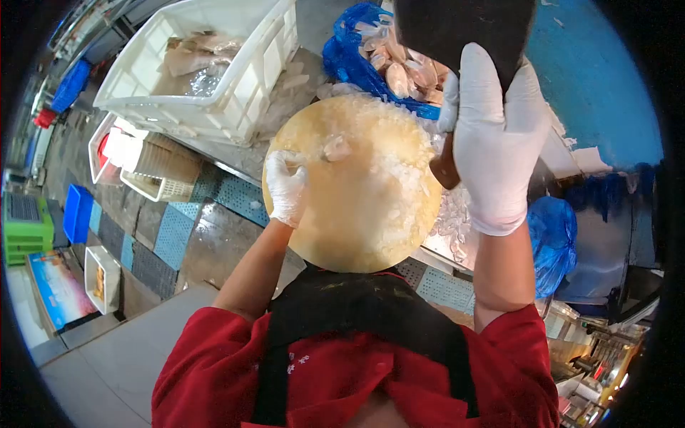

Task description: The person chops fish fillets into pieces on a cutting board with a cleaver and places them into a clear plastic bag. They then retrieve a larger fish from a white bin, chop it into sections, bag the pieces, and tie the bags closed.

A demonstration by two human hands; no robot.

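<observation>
A round yellowish cutting board [335, 207] bears a small pale piece of meat or fish [337, 148], with white bits like crushed ice [399, 207] along its right side. My left hand [287, 187], in a white glove, is at the board's left edge, thumb and finger curled together; whether anything is between them is too small to tell. My right hand [496, 135], also gloved, is raised to the right of the board and wrapped round the brown handle [445, 164] of a broad dark cleaver [467, 32]. Its blade points away from me, partly above the blue bag.
A white crate [168, 107] with pale fish or meat stands at the back left. Behind the board lies a blue plastic bag [342, 53] of pinkish pieces [399, 78]. Another blue bag [553, 242] is at the right. Stacked baskets [160, 167] stand left, lower down.
</observation>
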